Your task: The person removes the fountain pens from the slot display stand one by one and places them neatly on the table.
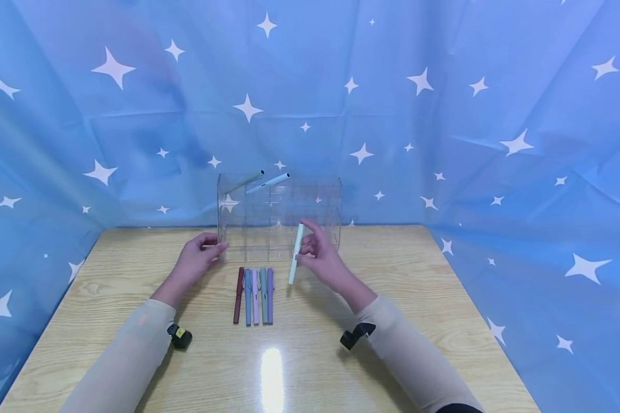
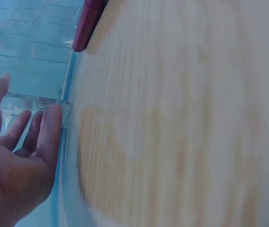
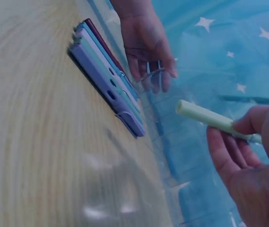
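Observation:
A clear compartmented pen organizer [image 1: 258, 229] stands upright near the back of the table. My left hand [image 1: 198, 257] grips its lower left corner, thumb in front and fingers at the side wall [image 2: 40, 97]. In front of the organizer's right half, my right hand [image 1: 322, 258] pinches a pale green pen [image 1: 296, 255], held tilted in the air; the right wrist view shows the pen [image 3: 205, 117] between thumb and fingers. Two pens lean out of the organizer's top: a dark green one [image 1: 248, 180] and a light blue one [image 1: 274, 180].
Several pens lie side by side before the organizer, from a dark red pen [image 1: 238, 295] at left to a purple pen [image 1: 270, 295] at right. The wooden table [image 1: 196, 378] meets a blue star-patterned curtain [image 1: 315, 69] behind and at the sides.

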`<action>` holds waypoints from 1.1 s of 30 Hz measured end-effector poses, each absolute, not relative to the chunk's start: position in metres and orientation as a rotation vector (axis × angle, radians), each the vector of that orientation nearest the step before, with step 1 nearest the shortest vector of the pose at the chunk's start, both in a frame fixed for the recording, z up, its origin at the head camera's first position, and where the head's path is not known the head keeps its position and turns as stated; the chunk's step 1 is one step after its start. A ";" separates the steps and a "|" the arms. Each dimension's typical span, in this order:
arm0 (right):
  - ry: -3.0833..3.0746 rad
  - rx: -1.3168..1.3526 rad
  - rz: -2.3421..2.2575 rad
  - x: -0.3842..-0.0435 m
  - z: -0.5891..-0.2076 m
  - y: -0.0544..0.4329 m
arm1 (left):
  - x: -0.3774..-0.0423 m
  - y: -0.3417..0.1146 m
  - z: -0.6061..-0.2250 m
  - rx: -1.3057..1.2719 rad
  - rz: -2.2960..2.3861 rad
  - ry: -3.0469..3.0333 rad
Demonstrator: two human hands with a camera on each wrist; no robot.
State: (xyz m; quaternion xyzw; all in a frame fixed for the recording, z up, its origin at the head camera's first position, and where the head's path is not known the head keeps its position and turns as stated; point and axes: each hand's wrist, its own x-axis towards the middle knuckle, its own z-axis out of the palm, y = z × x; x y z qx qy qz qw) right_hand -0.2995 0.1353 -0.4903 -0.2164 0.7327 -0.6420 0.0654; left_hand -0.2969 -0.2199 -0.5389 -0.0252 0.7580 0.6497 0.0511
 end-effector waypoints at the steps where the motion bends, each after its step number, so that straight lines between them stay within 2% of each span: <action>1: 2.222 -0.651 -1.926 -0.298 -0.492 0.135 | -0.297 -0.220 -0.539 -0.076 1.978 2.308; 15: 2.182 -0.500 -1.807 -0.276 -0.511 0.125 | -0.294 -0.219 -0.537 -0.063 1.989 2.304; 33: 2.251 -0.525 -1.493 -0.270 -0.526 0.116 | -0.297 -0.222 -0.541 -0.059 1.994 2.297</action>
